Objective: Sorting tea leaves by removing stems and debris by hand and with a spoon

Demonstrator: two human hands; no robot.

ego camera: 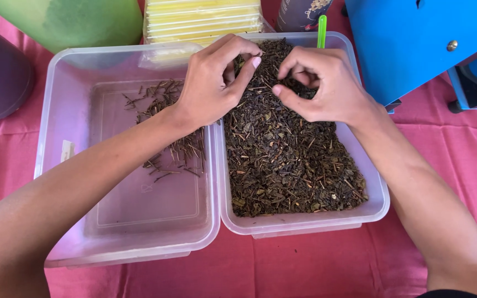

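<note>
Dried tea leaves (288, 160), dark and mixed with thin stems, fill the right clear plastic tub (379, 193), which sits on a pink cloth-covered surface (305, 265). Both hands work over the far end of the heap. The left hand (213, 83) has its grip pressed together, thumb against forefinger, pinching at the leaves; whether it holds a stem I cannot tell. The right hand (324, 83) is curled the same way, its fingertips closed on a thin stem (264, 85). Touching the tub's left side stands a second clear tub (51, 138) with a scatter of picked stems (175, 132). Behind lie a yellow stack of sleeves (202, 19), a green stick (322, 30), and a blue machine (415, 44).
</note>
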